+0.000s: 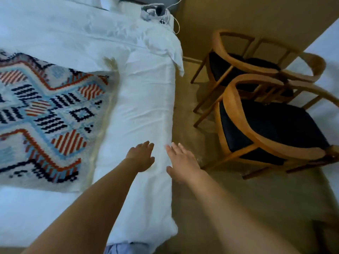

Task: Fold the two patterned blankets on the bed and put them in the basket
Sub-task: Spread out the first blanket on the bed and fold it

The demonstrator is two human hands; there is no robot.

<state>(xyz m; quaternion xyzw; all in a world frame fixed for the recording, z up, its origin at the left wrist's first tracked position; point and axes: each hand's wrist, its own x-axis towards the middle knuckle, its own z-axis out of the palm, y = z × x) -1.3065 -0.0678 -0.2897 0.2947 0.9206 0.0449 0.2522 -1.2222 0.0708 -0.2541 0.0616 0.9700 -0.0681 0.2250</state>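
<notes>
No basket in view. One patterned blanket point(44, 114) lies spread flat on the bed point(143, 99), to the left, on white sheets. Left hand point(141, 158) and right hand point(180, 162) are both extended, fingers spread and released, holding nothing; left over the sheet, right at the bed edge. Two wooden chairs point(271, 129) with dark seats stand on the tan floor point(192, 208) to the right. White cables point(172, 17) lie at the bed's far corner.

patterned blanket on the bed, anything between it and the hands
Nothing visible. Only bare white bedding lies between the open left hand, right hand and the patterned blanket, spread flat to their left.
</notes>
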